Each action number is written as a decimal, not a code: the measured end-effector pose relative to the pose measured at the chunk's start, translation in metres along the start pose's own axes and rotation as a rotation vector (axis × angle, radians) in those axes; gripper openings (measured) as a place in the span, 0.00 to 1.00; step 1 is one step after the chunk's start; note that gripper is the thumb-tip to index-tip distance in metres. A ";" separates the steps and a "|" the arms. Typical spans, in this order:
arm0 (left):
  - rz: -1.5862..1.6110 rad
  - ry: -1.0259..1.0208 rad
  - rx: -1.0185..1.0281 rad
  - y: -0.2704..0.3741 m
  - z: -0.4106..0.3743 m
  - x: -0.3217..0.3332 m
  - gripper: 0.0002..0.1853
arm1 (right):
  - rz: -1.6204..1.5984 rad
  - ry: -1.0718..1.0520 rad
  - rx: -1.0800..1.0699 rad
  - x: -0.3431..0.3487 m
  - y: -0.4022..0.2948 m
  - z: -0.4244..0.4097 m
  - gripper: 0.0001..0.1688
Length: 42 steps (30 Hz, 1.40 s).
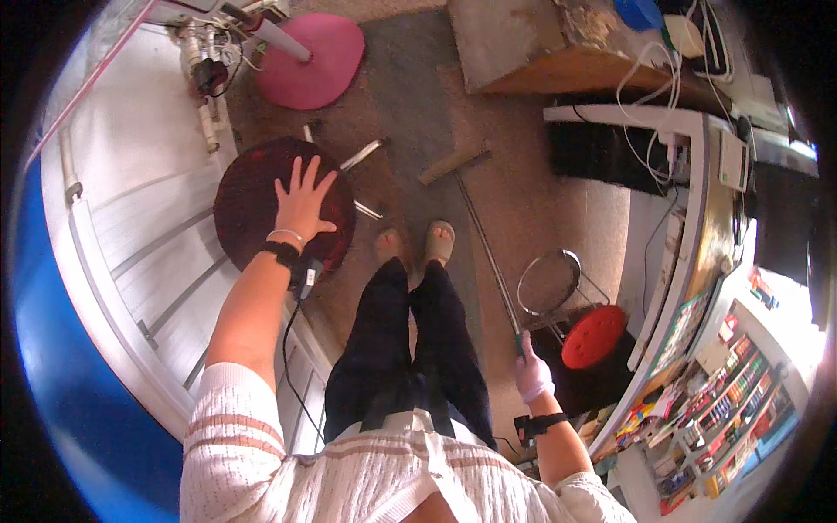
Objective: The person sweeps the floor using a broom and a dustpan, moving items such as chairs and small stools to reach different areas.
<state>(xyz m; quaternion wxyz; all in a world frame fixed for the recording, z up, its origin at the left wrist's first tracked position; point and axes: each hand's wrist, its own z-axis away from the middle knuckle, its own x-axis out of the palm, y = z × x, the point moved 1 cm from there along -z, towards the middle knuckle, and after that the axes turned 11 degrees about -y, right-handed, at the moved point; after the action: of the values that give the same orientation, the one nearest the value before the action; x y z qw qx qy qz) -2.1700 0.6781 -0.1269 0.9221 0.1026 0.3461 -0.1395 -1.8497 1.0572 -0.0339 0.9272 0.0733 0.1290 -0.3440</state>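
Observation:
My left hand is spread flat, fingers apart, over the dark round seat of a stool; whether it presses on the seat is hard to tell. Pale metal legs stick out from beneath the seat. My right hand, in a pale glove, grips the green upper end of a long thin handle. At its far end a narrow crosswise head, like that of a broom or mop, rests on the floor beyond my feet.
A red-topped metal stool lies tipped over at right, its ring facing up. A pink round base with a post stands at the far left. White cables hang by the desk. White panels line the left side.

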 end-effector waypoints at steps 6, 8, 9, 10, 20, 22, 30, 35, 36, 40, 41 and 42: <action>0.452 0.727 -0.394 -0.043 0.046 0.082 0.47 | -0.115 0.303 -0.140 0.016 0.040 0.016 0.34; 0.612 0.658 -0.809 -0.067 0.061 0.134 0.46 | -0.165 0.308 -0.119 -0.016 0.016 -0.003 0.34; 0.821 0.694 -0.812 -0.086 0.067 0.173 0.47 | -0.176 0.350 -0.168 -0.036 0.003 -0.015 0.33; 1.028 0.728 -0.809 -0.104 0.073 0.205 0.48 | -0.188 0.392 -0.220 -0.054 -0.008 -0.028 0.32; 1.804 0.471 -1.005 -0.099 0.095 0.233 0.45 | -0.185 0.102 0.053 -0.054 0.027 -0.030 0.30; 1.685 0.499 -0.998 -0.090 0.089 0.219 0.47 | -0.126 0.083 0.122 -0.034 0.052 -0.007 0.31; 1.438 0.595 -0.498 -0.102 0.032 0.194 0.48 | -0.081 0.322 -0.056 -0.045 0.065 -0.009 0.32; 1.580 0.383 -0.674 -0.007 0.004 0.073 0.51 | -0.585 0.117 -0.007 -0.064 0.068 -0.052 0.30; 1.570 0.368 -0.630 -0.003 -0.001 0.069 0.53 | -0.531 0.142 -0.001 -0.060 0.075 -0.051 0.30; 1.663 0.339 -0.564 0.015 -0.030 0.047 0.59 | -0.388 0.193 0.076 -0.031 0.113 -0.019 0.29; 1.681 0.336 -0.566 0.023 -0.039 0.041 0.59 | -0.378 0.198 0.097 -0.017 0.137 -0.017 0.29; 1.696 0.333 -0.570 0.033 -0.047 0.036 0.60 | -0.370 0.199 0.117 -0.006 0.155 -0.012 0.29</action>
<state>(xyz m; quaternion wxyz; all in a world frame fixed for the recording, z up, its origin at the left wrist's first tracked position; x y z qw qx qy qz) -2.1623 0.7157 -0.1825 0.6439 0.1100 0.3046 0.6932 -1.7547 1.1798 -0.0365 0.8252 0.1359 0.2107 -0.5061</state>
